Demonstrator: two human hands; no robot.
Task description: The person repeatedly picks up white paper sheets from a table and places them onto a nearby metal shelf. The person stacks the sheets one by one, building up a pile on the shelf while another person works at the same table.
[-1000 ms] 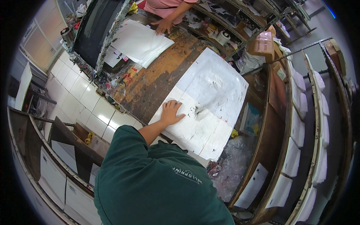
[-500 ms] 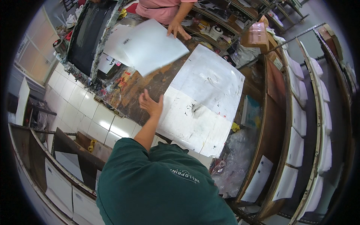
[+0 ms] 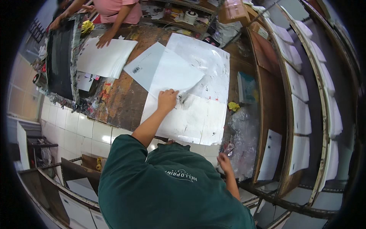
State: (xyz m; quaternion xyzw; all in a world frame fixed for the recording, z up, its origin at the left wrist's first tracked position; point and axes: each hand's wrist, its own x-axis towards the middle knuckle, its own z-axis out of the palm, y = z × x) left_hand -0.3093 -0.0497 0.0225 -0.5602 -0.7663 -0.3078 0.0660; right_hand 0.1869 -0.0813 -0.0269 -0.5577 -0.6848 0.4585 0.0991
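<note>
My left hand (image 3: 167, 100) is closed at the near edge of a thin white sheet (image 3: 173, 72), fingers bent over it. The sheet has a small dark printed mark and lies slanted, partly on a large white board (image 3: 213, 120) with smudges and partly past its left edge. The sheet's right corner curls up a little. My right hand (image 3: 225, 162) hangs low beside the board's near right corner, near crumpled clear plastic. Its fingers are loosely bent and apart, with nothing seen in them.
Across the table (image 3: 114, 101), a co-worker in pink rests one hand (image 3: 105, 39) on white sheets (image 3: 105, 57) and the other on a dark framed screen (image 3: 61, 61). Racks holding white sheets (image 3: 301, 114) stand right. Clear plastic (image 3: 244, 133) and a yellow scrap (image 3: 233, 107) lie beside the board.
The white sheet has come from the co-worker's side onto the board, and my left hand has closed on its edge. My right hand has come into view. The co-worker's hand now touches the screen frame.
</note>
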